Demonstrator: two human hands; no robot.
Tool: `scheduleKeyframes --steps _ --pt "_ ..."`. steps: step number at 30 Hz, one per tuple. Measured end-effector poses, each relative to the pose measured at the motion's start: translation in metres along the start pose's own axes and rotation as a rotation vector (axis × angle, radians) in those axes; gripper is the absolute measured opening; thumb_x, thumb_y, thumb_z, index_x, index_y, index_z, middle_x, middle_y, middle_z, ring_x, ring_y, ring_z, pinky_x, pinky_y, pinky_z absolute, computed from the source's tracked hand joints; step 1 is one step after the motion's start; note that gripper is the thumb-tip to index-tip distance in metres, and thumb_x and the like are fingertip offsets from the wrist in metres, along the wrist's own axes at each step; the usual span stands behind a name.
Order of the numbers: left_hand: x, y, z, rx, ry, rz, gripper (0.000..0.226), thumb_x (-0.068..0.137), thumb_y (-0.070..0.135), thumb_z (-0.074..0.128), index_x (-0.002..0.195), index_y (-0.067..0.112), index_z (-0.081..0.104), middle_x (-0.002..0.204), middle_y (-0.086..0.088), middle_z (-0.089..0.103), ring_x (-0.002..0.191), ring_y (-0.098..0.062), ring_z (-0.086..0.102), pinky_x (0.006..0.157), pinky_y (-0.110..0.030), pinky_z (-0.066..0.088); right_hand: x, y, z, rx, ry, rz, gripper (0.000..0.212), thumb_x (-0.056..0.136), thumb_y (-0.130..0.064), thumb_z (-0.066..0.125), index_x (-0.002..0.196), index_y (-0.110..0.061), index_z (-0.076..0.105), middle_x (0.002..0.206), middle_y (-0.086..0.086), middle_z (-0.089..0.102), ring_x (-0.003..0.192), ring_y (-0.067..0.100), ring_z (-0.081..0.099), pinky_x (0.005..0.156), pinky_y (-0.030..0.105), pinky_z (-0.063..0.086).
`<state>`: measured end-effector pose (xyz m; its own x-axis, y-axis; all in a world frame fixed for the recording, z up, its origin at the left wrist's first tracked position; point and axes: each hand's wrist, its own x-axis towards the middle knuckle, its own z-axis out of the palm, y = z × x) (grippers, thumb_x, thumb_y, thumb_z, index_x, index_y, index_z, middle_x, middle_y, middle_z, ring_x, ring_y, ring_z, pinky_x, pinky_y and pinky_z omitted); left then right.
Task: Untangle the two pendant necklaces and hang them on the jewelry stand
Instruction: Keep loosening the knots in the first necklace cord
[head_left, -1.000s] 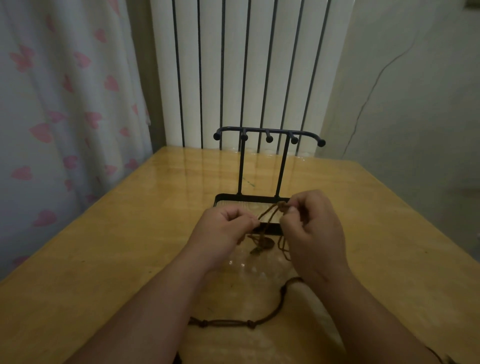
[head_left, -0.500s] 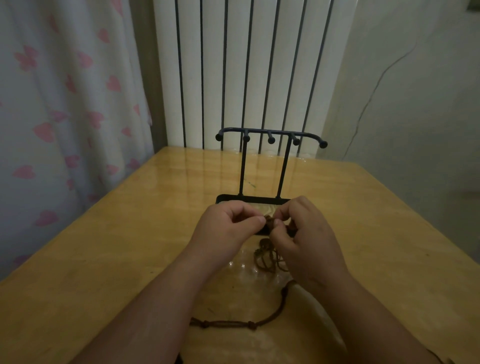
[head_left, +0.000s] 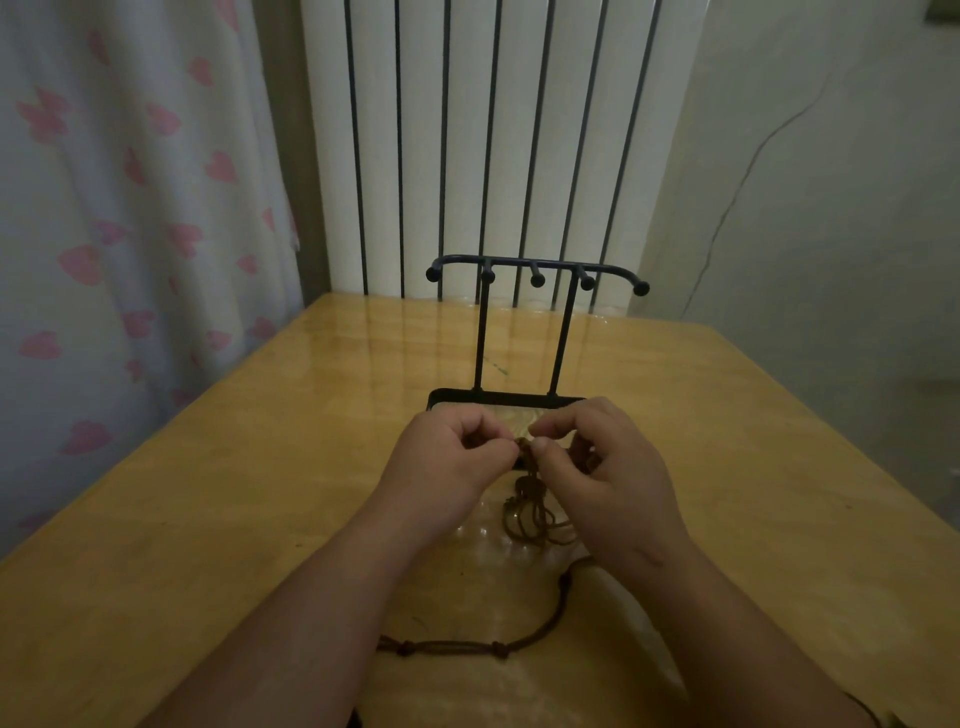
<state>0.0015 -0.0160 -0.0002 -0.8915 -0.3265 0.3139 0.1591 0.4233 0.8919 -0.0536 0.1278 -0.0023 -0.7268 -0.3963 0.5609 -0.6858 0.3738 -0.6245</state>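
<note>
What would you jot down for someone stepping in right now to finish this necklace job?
Left hand: pinching the brown knot.
Right hand: pinching the same knot from the other side.
Tangled cords dangle below both hands; a loose stretch lies on the table, nearer the person.
Stand: upright just behind the hands, hooks bare.
Done: nothing hung yet.
Left: separate the two necklaces, then hang each on the stand.

I log the left hand (head_left: 447, 462) and the right hand (head_left: 597, 478) pinching the tangled necklace cords (head_left: 530, 514) between their fingertips, just before the base of the jewelry stand (head_left: 481, 338). The cords' slack hangs down and trails across the wooden table (head_left: 208, 519) toward the camera.
</note>
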Motion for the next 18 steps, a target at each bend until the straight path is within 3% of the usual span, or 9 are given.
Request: scheduleKeyframes --steps 6,10,18 --pt "0.0011 -0.0038 0.0007 0.045 -0.012 -0.010 0.018 0.082 0.018 0.067 0.066 0.025 0.065 0.065 0.006 0.061 0.064 -0.008 0.056 0.062 -0.029 0.048 0.0024 -0.0001 -0.0004 -0.159 -0.111 -0.035 0.007 0.089 -0.030 0.060 0.089 -0.030 0.067 0.089 -0.021 0.051 0.088 0.002 0.052 0.080 0.029 0.051" --pt "0.0005 -0.0024 0.0012 0.060 -0.018 -0.017 0.014 0.084 0.026 0.067 0.071 0.020 0.069 0.074 -0.002 0.068 0.075 -0.020 0.064 0.067 -0.032 0.052 0.0020 0.0001 -0.0010 -0.171 -0.156 -0.060 0.008 0.093 -0.029 0.057 0.092 -0.031 0.065 0.090 -0.023 0.048 0.088 0.000 0.050 0.080 0.026 0.050" --pt "0.0017 0.0002 0.0003 0.016 -0.019 -0.061 0.023 0.091 0.023 0.060 0.069 0.025 0.064 0.052 0.016 0.055 0.053 0.004 0.049 0.057 -0.020 0.037 0.0005 -0.0018 -0.0003 -0.028 -0.074 0.061 0.009 0.095 -0.029 0.052 0.088 -0.033 0.056 0.091 -0.015 0.052 0.078 -0.001 0.051 0.061 0.015 0.039"
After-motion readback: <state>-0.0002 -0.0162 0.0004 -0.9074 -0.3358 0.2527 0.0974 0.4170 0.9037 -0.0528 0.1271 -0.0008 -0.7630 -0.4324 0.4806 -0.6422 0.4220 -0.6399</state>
